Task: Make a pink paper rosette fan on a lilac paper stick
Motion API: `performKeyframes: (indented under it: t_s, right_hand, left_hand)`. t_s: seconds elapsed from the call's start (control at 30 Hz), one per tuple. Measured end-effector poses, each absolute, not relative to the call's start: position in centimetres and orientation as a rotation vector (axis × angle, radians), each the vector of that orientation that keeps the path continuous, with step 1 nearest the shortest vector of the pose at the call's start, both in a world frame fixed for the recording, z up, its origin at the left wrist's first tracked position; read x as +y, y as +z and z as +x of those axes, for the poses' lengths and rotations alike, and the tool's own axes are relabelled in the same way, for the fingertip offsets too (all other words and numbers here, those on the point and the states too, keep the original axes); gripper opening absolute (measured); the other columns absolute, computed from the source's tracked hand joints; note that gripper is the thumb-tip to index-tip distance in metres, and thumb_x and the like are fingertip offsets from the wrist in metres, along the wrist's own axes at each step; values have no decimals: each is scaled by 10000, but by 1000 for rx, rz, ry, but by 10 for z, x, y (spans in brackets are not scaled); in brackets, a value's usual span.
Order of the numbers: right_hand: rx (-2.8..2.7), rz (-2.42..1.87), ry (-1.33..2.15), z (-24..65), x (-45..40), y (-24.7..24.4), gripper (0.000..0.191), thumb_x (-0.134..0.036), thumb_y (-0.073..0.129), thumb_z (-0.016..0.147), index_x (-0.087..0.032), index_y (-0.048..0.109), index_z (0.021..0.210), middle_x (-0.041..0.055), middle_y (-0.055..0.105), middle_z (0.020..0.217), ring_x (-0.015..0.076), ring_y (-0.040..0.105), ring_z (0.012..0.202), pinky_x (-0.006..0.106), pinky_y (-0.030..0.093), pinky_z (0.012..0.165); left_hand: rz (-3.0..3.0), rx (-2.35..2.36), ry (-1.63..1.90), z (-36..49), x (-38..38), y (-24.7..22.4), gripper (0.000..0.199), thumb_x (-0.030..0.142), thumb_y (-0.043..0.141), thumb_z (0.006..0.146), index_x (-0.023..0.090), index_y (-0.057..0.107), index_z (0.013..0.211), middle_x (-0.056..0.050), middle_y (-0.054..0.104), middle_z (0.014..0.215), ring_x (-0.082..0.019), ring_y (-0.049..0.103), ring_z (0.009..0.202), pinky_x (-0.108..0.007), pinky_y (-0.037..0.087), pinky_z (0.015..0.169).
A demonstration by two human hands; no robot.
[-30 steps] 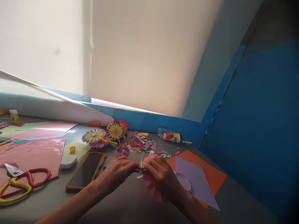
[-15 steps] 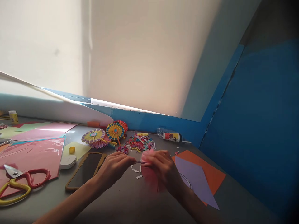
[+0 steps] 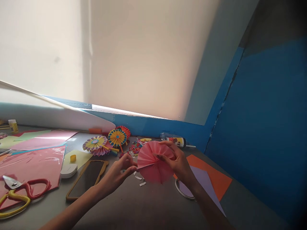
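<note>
Right hand (image 3: 177, 161) pinches the round pink pleated-paper disc (image 3: 147, 155); left hand (image 3: 117, 174) half-curls at its rim, grip unclear. Light pressure should avoid crushing it

pleated matt pink paper disc (image 3: 155, 162), glossy clear plastic over pink sheets (image 3: 31, 166), shiny metal scissor blades (image 3: 11, 182), smooth grey tabletop (image 3: 115, 204)

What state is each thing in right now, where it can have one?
Pink pleated disc: fanned out round
Right hand: gripping the disc
Left hand: at the disc's edge, contact unclear
Phone: lying flat, screen dark
White case: closed
Labelled bottle: on its side
Yellow-and-white tube: upright
Yellow-and-blue pleated wheel: opened out
Scissors: lying down, handles apart
</note>
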State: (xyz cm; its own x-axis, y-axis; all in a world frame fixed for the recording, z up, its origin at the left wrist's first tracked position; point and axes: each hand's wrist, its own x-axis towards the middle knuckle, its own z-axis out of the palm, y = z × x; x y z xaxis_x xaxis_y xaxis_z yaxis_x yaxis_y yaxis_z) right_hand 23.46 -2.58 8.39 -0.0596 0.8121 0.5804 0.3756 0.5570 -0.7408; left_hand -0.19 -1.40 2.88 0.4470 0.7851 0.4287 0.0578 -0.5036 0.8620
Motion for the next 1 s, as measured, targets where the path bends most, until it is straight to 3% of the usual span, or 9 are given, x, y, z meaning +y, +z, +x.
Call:
performKeyframes:
  t_s: [0.13, 0.3, 0.4, 0.5, 0.67, 0.77, 1.0]
  right_hand:
    - [-1791, -901, 531, 224, -26, 80, 544, -379, 731, 746, -296, 513, 1237, 48, 614, 1126, 222, 603, 1040, 309, 540, 776]
    - [-1708, -955, 468, 212, -17, 67, 624, -363, 748, 737, -278, 466, 1287, 40, 609, 1020, 222, 612, 1020, 342, 507, 863]
    - [-1655, -960, 459, 209, -14, 63, 570, -360, 728, 759, -265, 483, 1265, 51, 600, 1061, 217, 629, 976, 343, 510, 857]
    - [-1751, -940, 502, 208, -16, 65, 432, -339, 696, 793, -266, 552, 1193, 51, 615, 1144, 227, 605, 1046, 342, 499, 876]
    - [-1947, -933, 623, 206, -21, 66, 250, -352, 624, 858, -271, 622, 1094, 17, 663, 1095, 211, 615, 1021, 335, 503, 849]
    - [-1881, -934, 613, 204, -17, 61, 243, -354, 609, 868, -257, 624, 1089, 25, 660, 1109, 212, 605, 1048, 359, 472, 919]
    - [-1739, -953, 620, 203, -7, 53, 282, -406, 613, 853, -224, 626, 1068, 55, 658, 1087, 221, 607, 1032, 348, 481, 895]
  left_hand:
    - [1563, 535, 977, 7, -15, 23, 441, 338, 696, 801, 202, 453, 1143, -75, 700, 963, -210, 667, 877, -281, 508, 720]
    - [1479, 627, 1054, 11, -14, 18, 412, 317, 740, 756, 133, 558, 1077, -100, 696, 961, -223, 668, 850, -291, 520, 710]
    - [1429, 671, 1089, 12, -15, 21, 446, 333, 746, 746, 148, 554, 1104, -87, 693, 982, -215, 670, 827, -284, 521, 692]
    - [1413, 686, 1082, 12, -17, 26, 461, 353, 776, 705, 153, 574, 1069, -56, 701, 920, -200, 666, 798, -255, 508, 670]
    - [1420, 695, 1134, 9, -15, 29, 360, 392, 721, 759, 159, 619, 1014, -25, 704, 833, -169, 646, 774, -225, 474, 673]
    - [1449, 672, 1143, 6, -11, 27, 335, 408, 712, 761, 146, 670, 965, -24, 704, 820, -163, 634, 751, -217, 464, 663]
    - [1449, 621, 1125, 4, -7, 26, 337, 395, 704, 772, 151, 669, 1001, -43, 711, 885, -182, 641, 786, -255, 485, 730]
